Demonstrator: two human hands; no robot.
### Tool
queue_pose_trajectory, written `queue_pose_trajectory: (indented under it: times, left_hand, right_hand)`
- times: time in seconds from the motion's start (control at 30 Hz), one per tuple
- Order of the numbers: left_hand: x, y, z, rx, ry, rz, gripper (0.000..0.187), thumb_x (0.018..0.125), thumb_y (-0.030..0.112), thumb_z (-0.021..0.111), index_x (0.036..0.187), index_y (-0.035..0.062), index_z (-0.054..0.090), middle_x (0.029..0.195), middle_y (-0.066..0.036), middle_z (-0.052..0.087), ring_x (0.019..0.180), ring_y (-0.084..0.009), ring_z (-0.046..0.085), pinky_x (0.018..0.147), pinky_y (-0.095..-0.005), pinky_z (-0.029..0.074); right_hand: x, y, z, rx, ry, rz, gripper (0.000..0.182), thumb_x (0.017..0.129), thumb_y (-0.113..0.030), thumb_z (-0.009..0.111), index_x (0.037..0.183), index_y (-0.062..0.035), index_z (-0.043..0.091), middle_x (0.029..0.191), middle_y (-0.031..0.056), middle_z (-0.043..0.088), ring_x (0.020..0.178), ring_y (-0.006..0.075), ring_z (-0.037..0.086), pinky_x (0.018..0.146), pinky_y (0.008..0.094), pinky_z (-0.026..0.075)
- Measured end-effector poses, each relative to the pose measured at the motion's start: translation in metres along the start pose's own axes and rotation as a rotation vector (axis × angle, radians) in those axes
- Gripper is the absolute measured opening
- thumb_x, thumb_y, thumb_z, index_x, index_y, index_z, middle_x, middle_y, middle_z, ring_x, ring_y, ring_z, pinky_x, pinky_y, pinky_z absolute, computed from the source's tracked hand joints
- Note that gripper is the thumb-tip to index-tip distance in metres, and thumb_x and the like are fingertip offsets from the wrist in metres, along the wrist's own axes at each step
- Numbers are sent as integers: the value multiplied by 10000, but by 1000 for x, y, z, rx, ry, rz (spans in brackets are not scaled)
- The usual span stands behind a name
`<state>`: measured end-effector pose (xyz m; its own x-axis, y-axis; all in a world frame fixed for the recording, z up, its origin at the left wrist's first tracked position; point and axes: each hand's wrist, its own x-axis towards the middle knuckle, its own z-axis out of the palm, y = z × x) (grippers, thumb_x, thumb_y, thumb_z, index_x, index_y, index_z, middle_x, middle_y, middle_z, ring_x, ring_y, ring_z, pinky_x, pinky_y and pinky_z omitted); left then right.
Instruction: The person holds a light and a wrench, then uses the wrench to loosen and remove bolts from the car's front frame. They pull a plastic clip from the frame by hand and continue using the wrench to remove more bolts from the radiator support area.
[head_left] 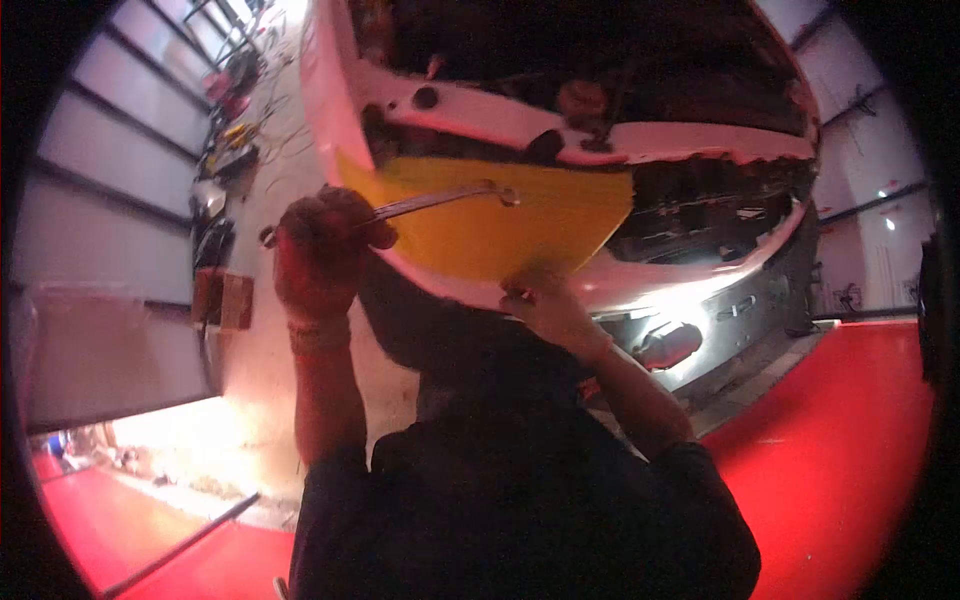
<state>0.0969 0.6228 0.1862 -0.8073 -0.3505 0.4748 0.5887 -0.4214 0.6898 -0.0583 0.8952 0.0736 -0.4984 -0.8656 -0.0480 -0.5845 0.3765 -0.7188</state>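
Steel catches the light first: a long wrench runs from the left hand up and rightward, its far end lying over a yellow sheet at the front of a white car. That hand is wrapped in a full fist around the handle's near end, probably for leverage, with the arm raised from a dark sleeve. Behind it, on the pale floor by the shutter wall, lie scattered tools and a small brown box. Further right, the right hand pinches the sheet's lower edge, apparently keeping it flat against the bumper; the fingers' exact closure is hard to tell. The bonnet stands open above, the engine bay dark. Red flooring fills the right side.
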Motion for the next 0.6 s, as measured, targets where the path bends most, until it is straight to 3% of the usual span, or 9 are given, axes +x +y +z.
queue_pose_trajectory:
  times: [0.07,0.13,0.17,0.23,0.3,0.37,0.5,0.57,0.6]
  left_hand:
    - [18,-6,-3,54,5,18,480,1031,509,576,1092,37,637,1101,-189,634,1008,-355,662,866,-500,563]
    - [33,-10,11,296,51,76,504,1052,482,558,1222,10,611,1148,-192,674,949,-334,700,817,-447,596]
    - [41,-15,17,292,40,83,504,1052,482,558,1222,10,611,1148,-192,674,949,-334,700,817,-447,596]
    - [59,-28,27,455,131,-13,521,1075,464,536,1278,-14,580,1153,-151,721,923,-232,752,671,-260,527]
    - [79,-49,42,374,131,50,465,1083,416,552,1304,6,572,1122,-111,734,902,-194,751,628,-228,492]
    - [99,-58,47,365,271,-100,417,1086,388,559,1318,41,577,1134,-97,735,905,-192,750,657,-248,527]
    - [128,-98,21,97,173,-133,342,1090,344,557,1300,75,576,1100,-75,721,879,-210,752,768,-321,610]
    - [133,-97,27,88,215,-187,320,1087,330,565,1293,85,571,1079,-85,719,872,-225,755,779,-350,620]
    - [135,-102,24,118,225,-225,327,1087,337,562,1298,86,567,1079,-93,718,878,-229,752,782,-358,622]
  right_hand:
    - [-9,24,-31,78,170,18,304,919,-318,724,1053,-48,764,953,180,749,965,349,729,888,475,552]
    - [-9,19,-97,-91,155,320,303,945,-329,697,1073,-63,762,965,174,753,930,335,741,836,445,573]
    - [-11,29,-116,-39,391,166,309,954,-333,689,1086,-62,757,991,167,757,885,337,746,790,424,580]
    - [2,4,-169,-64,562,180,304,958,-314,677,1102,-59,756,1027,171,754,903,340,744,814,418,574]
    - [23,3,-198,-5,674,98,315,964,-320,664,1113,-57,753,1030,173,754,916,343,741,827,417,571]
    - [52,7,-218,-122,647,-35,334,974,-319,641,1159,-60,743,1038,171,755,957,351,739,869,416,567]
    - [113,30,-221,-234,430,-169,347,974,-329,657,1190,-70,741,1062,166,762,995,339,741,886,420,565]
    - [142,37,-215,142,219,-111,336,964,-314,684,1213,-99,748,1097,169,764,1041,334,738,900,425,563]
    - [145,24,-218,139,217,-129,336,964,-314,684,1213,-99,748,1097,169,764,1041,334,738,900,425,563]
